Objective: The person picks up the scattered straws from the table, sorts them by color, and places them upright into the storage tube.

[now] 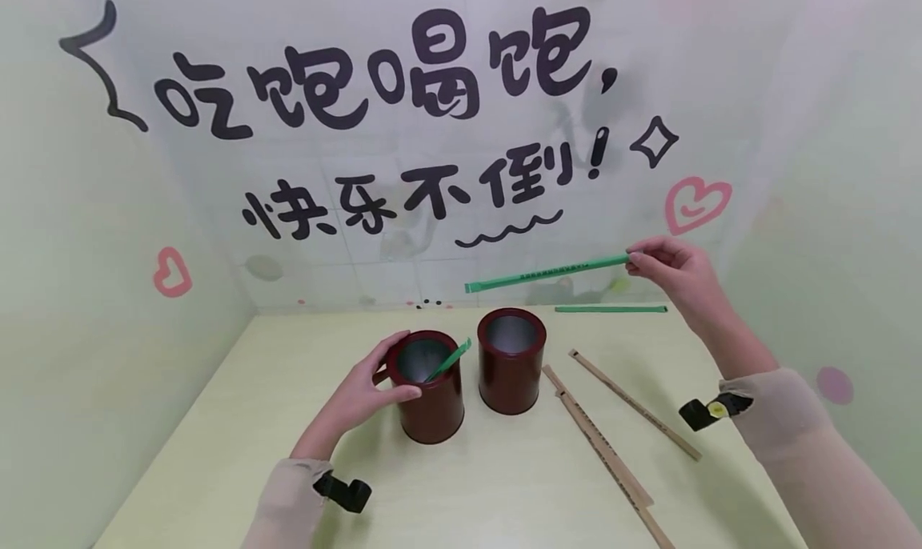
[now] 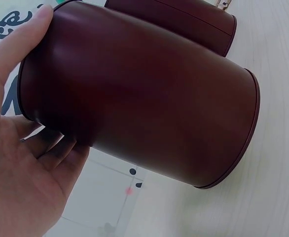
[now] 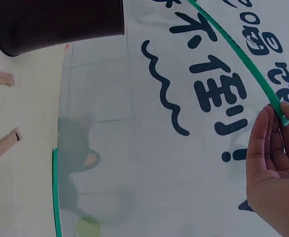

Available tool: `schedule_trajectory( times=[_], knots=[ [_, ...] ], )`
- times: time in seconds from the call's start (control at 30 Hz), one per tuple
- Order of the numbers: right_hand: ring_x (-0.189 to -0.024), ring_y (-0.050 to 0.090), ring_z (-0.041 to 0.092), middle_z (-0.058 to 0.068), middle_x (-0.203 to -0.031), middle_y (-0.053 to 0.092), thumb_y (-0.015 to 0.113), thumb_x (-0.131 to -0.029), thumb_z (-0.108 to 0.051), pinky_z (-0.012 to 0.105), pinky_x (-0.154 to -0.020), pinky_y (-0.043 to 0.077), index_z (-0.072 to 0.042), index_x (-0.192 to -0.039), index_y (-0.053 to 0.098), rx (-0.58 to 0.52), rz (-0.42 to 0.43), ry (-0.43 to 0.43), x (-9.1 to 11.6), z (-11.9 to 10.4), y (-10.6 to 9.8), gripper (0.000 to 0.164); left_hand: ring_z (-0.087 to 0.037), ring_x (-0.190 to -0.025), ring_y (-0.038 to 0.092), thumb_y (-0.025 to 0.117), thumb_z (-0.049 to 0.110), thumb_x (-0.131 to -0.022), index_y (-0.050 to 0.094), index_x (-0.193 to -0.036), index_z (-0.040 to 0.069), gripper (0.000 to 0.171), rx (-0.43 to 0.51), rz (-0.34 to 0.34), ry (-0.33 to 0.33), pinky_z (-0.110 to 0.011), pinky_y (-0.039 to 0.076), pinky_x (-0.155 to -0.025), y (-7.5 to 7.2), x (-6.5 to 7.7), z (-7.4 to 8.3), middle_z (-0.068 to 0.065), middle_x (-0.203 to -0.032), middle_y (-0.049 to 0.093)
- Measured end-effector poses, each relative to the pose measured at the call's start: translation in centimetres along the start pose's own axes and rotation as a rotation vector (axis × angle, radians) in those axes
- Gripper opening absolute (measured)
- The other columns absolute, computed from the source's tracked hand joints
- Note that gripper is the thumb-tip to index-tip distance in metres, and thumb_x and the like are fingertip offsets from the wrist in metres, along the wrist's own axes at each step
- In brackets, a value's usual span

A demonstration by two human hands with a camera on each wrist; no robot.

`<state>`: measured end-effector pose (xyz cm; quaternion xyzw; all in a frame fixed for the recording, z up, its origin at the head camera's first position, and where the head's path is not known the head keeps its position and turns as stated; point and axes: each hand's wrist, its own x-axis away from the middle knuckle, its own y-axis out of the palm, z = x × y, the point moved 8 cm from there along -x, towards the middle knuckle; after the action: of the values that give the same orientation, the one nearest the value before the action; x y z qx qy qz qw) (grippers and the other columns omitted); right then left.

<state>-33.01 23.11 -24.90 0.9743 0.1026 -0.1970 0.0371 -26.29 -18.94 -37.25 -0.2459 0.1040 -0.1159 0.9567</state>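
My left hand (image 1: 369, 385) grips the upper part of a dark red can (image 1: 432, 413), thumb on the near side and fingers round the back. A green paper-wrapped straw (image 1: 450, 359) leans inside that can, its end poking out over the rim. In the left wrist view the can (image 2: 134, 94) fills most of the picture. My right hand (image 1: 673, 275) pinches one end of another green wrapped straw (image 1: 547, 274) between thumb and fingertips. This straw is raised and points left, above the second dark red can (image 1: 510, 377), whose open top shows a grey inside.
A third green wrapped straw (image 1: 611, 309) lies at the table's back edge. Several brown paper-wrapped straws (image 1: 634, 405) lie on the pale table (image 1: 504, 485) right of the cans. Behind stands a wall sheet (image 1: 432, 173) with black writing.
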Motion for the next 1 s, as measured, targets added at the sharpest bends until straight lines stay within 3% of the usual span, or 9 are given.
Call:
schedule_trajectory(
  times=[0.4,0.67,0.87,1.0],
  knots=[
    [-0.079,0.07,0.006,-0.005,-0.086,0.074,0.064,-0.095,-0.003,0.016,-0.08,0.058,-0.009,-0.098,0.072,0.096,-0.091,-0.014,-0.2,-1.3,4.6,0.01,-0.037,-0.142,0.042,0.082,0.026,-0.083,0.034,-0.154,0.019,0.087,0.013,-0.001,-0.005,-0.055,0.044,-0.111,0.1,-0.2,0.3,-0.013,-0.156,0.041],
    [-0.078,0.07,0.007,-0.007,-0.085,0.072,0.066,-0.095,-0.007,0.017,-0.081,0.058,-0.001,-0.103,0.069,0.239,-0.182,0.011,-0.5,-0.8,7.5,0.01,-0.038,-0.142,0.043,0.083,0.027,-0.082,0.033,-0.155,0.017,0.088,0.02,0.001,-0.006,-0.054,0.044,-0.112,0.3,-0.2,0.2,-0.013,-0.156,0.04],
    [-0.078,0.07,0.008,-0.008,-0.084,0.072,0.067,-0.095,-0.009,0.023,-0.081,0.06,-0.003,-0.103,0.069,0.273,-0.237,0.042,-0.8,-0.1,10.1,0.01,-0.039,-0.142,0.042,0.081,0.028,-0.084,0.032,-0.155,0.014,0.088,0.004,-0.006,0.008,-0.054,0.043,-0.112,0.4,-0.2,0.1,-0.015,-0.157,0.039],
    [-0.078,0.069,0.008,-0.008,-0.083,0.072,0.066,-0.094,-0.007,0.026,-0.081,0.061,0.005,-0.106,0.066,0.278,-0.266,0.046,-1.0,0.3,12.1,0.017,-0.038,-0.142,0.043,0.082,0.027,-0.083,0.033,-0.155,0.015,0.088,-0.002,0.009,-0.005,-0.055,0.043,-0.112,0.0,-0.1,-0.1,-0.013,-0.156,0.04]
  ],
)
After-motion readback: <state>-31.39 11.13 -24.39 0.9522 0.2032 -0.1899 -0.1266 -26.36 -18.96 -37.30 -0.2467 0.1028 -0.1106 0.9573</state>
